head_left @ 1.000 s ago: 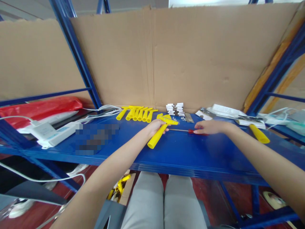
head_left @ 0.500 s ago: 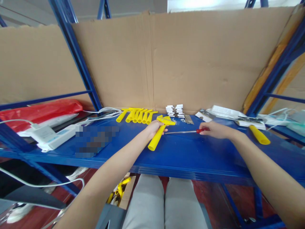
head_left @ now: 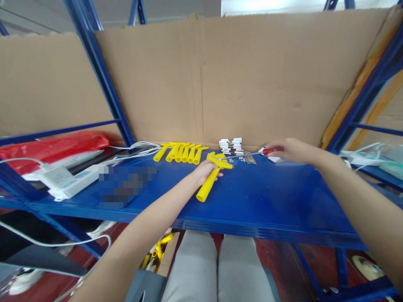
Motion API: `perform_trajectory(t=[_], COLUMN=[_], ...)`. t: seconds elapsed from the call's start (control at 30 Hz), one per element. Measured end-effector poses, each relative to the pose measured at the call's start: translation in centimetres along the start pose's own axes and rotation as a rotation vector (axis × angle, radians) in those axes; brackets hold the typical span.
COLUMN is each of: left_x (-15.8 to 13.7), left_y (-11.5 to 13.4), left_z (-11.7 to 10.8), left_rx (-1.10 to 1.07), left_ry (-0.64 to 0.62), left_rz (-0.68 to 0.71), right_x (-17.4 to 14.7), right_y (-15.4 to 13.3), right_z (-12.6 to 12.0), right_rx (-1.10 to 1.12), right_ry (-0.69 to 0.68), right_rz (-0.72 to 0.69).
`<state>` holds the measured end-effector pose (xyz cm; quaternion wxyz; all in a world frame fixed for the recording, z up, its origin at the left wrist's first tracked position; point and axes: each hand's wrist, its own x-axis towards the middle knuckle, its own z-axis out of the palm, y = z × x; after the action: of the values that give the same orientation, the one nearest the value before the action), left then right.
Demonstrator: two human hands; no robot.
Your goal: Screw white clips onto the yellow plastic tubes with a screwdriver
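Note:
My left hand (head_left: 204, 172) is closed around the neck of a yellow T-shaped plastic scraper (head_left: 208, 187), just under its wide head. The hollow handle of the scraper slants toward me over the blue shelf. In my right hand (head_left: 288, 149) is a screwdriver (head_left: 268, 151) with a red handle. Its thin metal shaft runs leftward, and the tip meets the scraper's head. Whether the tip sits in a screw is too small to see. Tiny silvery pieces (head_left: 231, 160) lie just right of the head.
Several yellow scrapers (head_left: 184, 153) stand in a row at the back. Beside them are stacked white-and-dark pieces (head_left: 231, 146) and a flat grey strip (head_left: 250, 160). A white power strip (head_left: 80, 181) and red bag (head_left: 59, 147) lie left. Cardboard (head_left: 252, 79) walls the back.
My right hand has risen and tilted the screwdriver, bringing its tip from beside the scraper's neck up onto the head. My right forearm now covers the yellow piece at the right.

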<state>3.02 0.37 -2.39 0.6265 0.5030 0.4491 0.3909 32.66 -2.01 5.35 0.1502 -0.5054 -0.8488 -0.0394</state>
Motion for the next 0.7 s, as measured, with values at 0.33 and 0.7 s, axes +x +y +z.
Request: perform_trajectory(t=[0.33,0.7], left_x=[-0.1,1.1], left_y=[0.0,-0.8], left_z=[0.2,-0.7], left_rx=[0.040,0.044], left_ry=[0.049,-0.003], left_rz=[-0.010,0.028], right_x=[0.9,1.0], right_y=[-0.7,-0.5], right_z=[0.8,1.0], right_rx=[-0.077,-0.090], right_ry=[-0.004,-0.022], right_rz=[-0.017,-0.001])
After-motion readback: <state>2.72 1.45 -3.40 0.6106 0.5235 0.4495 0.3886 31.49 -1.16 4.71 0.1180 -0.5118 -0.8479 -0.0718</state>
